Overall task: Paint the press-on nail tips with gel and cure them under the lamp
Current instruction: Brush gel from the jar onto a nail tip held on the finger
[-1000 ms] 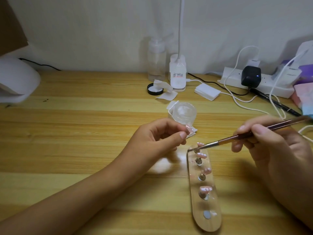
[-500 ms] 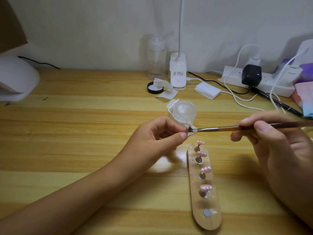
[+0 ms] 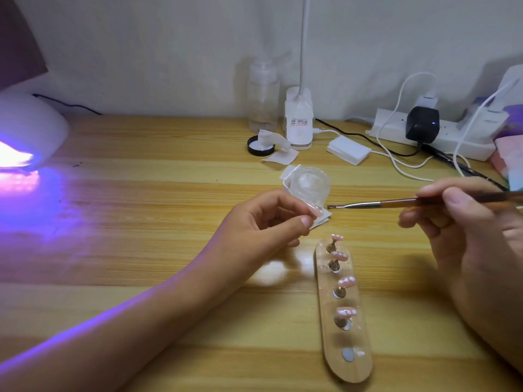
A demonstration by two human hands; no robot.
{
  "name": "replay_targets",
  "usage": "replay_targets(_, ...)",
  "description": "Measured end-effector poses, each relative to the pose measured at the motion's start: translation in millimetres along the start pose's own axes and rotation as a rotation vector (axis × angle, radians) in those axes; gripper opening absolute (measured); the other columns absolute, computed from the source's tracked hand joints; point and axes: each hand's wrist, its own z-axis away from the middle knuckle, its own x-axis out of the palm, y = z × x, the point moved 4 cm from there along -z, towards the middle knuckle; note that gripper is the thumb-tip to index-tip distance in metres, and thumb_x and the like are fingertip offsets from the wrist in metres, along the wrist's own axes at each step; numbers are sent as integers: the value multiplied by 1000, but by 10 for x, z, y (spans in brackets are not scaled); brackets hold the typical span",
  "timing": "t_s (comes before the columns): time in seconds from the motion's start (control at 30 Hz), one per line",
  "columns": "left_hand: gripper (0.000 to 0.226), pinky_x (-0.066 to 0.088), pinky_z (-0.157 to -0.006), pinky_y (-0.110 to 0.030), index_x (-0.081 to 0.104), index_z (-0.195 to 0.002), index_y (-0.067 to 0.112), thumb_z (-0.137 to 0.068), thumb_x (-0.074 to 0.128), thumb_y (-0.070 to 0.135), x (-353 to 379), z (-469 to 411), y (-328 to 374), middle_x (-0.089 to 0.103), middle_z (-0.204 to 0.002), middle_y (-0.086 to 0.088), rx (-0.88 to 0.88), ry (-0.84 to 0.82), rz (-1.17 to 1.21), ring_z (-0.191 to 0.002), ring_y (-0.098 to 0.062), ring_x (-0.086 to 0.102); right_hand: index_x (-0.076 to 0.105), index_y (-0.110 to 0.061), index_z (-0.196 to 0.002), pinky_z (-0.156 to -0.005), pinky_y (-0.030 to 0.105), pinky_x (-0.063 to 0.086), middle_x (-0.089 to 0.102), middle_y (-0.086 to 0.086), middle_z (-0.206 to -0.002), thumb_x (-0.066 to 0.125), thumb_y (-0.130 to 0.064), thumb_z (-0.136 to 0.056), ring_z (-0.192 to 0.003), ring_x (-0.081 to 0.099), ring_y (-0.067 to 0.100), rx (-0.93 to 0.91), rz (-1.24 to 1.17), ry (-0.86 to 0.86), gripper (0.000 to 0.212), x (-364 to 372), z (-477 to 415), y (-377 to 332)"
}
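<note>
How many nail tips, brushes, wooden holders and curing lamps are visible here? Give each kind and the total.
Nail tips: 5 (4 mounted, 1 in the left hand)
Brushes: 1
Wooden holders: 1
Curing lamps: 1
Total: 8

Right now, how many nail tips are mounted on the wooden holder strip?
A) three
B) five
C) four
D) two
C: four nail tips stand on posts along the holder. Its nearest magnet spot is bare. The left hand pinches a fifth tip, and the right hand holds the brush.
</note>
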Motion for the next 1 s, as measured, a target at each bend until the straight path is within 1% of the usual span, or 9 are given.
replay_targets(0.07,7,47,-65,-11,70,-88,19,-84,64,16,4,4,3,68,-75,17,2,-9,-6,-66,2,58,71,-25,-90,-77,24,54,69,-2,-81,63,-34,-91,-75,68,16,14,-5,-7,12,29,5,-10)
replay_targets(0.13,8,46,-64,-10,70,-86,21,-83,65,16,9,4,9,68,-74,17,5,-15,-14,-65,2,57,72,-25,-92,-79,24,55,70,-1,-83,65,-43,-88,-77,70,16,19,0,-21,20,53,16,-14)
replay_targets(0.3,12,47,-64,-11,70,-76,27,-80,65,16,6,6,7,68,-74,15,5,10,3,-65,1,59,71,-26,-93,-77,23,55,69,-3,-83,62,-42,-91,-77,69,16,18,18,-74,18,61,24,-7)
replay_targets(0.43,6,47,-64,-12,69,-84,20,-83,63,18,18,6,3,68,-78,16,13,-8,-15,-67,1,58,71,-27,-88,-72,21,53,66,-5,-81,64,-46,-88,-71,65,13,54,26,-76,21,42,28,8)
replay_targets(0.5,6,48,-65,-12,67,-88,16,-85,63,16,13,-3,-3,68,-78,16,9,-6,0,-69,2,59,71,-26,-87,-71,20,53,66,-4,-80,65,-42,-89,-70,65,14,62,10,-86,18,41,35,20)
replay_targets(0.57,8,48,-67,-13,69,-89,18,-90,63,12,14,-4,-6,69,-77,15,12,-10,0,-70,2,60,72,-26,-87,-73,21,54,67,-3,-81,58,-27,-92,-72,65,14,58,-22,-94,15,32,30,31)
replay_targets(0.77,12,48,-65,-13,68,-97,8,-87,63,12,17,-7,-10,70,-75,5,3,0,43,-64,0,63,74,-26,-84,-75,21,54,68,-5,-79,41,-12,-89,-73,66,12,137,-81,-25,36,-21,-16,57)
replay_targets(0.87,7,46,-63,-11,65,-95,5,-91,59,4,23,-7,-8,69,-72,11,9,-14,8,-62,3,60,75,-26,-76,-74,20,55,68,-6,-74,39,-11,-89,-71,67,9,185,-90,17,42,-25,-36,78)
replay_targets(1.0,8,45,-63,-9,66,-95,8,-93,59,6,13,1,-2,67,-71,16,8,-17,-36,-62,5,59,76,-26,-74,-71,20,55,69,-6,-72,41,-14,-92,-70,68,8,211,-113,30,40,-13,-39,93)
